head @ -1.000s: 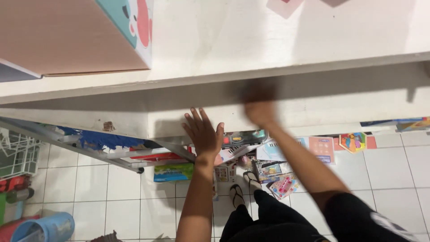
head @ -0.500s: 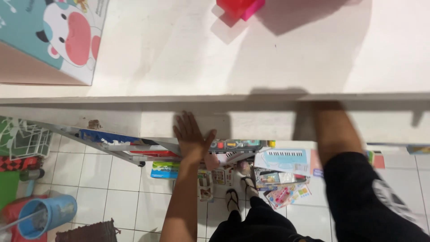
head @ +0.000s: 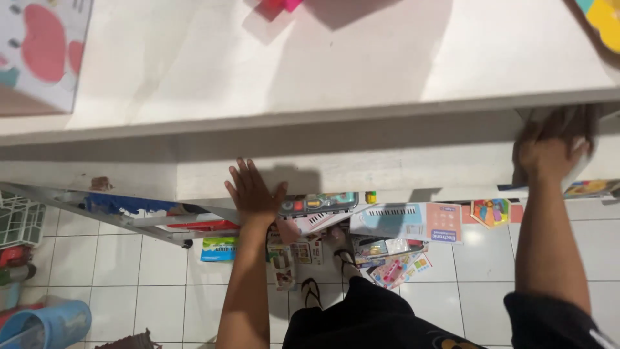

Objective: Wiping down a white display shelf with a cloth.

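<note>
My left hand [head: 254, 192] lies flat, fingers spread, empty, against the white bench [head: 387, 84] front edge, while my right hand [head: 549, 148], fingers curled, grips under its lip, arms extended.

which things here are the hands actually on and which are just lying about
In hand:
- left hand, flat on the white shelf's lower board
- right hand, reaching under the upper board; blurred, so what it touches is unclear

Lying about:
- toy boxes on the floor
- blue bucket
- pink block
- cow-print box
</note>
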